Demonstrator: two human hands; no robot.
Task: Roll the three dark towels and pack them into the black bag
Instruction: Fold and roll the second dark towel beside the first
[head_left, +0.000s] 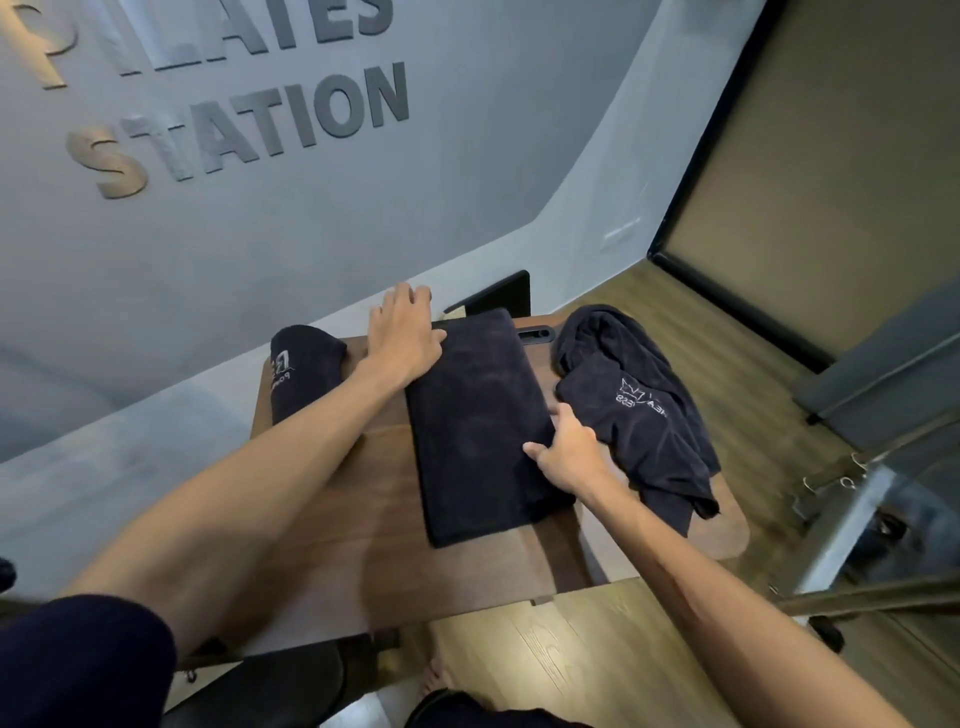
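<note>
Nearest the camera we note a dark sleeve (78, 660) at the near left, and both bare forearms reaching out over the wooden tabletop (332, 519). The left hand (402, 338) lies flat, fingers straight, pressing the far left corner of the folded towel (478, 431), a long dark strip at mid-table. The right hand (563, 447) grips that towel's right edge about halfway along, thumb on top and fingers curled at the hem.

One rolled towel (304, 371) lies at the far left of the tabletop, apart from the strip. A third crumpled towel (639, 410) sits at the right, just beside the right hand, partly hanging over the table edge. A black object (498, 296) stands at the far edge against the wall; we cannot tell whether it is the black bag.

In our judgement the step in hand is squaring up the second towel before rolling. One towel appears done, none packed. The next move calls for both hands at one short end, turning it over tightly and evenly so the strip does not skew.
</note>
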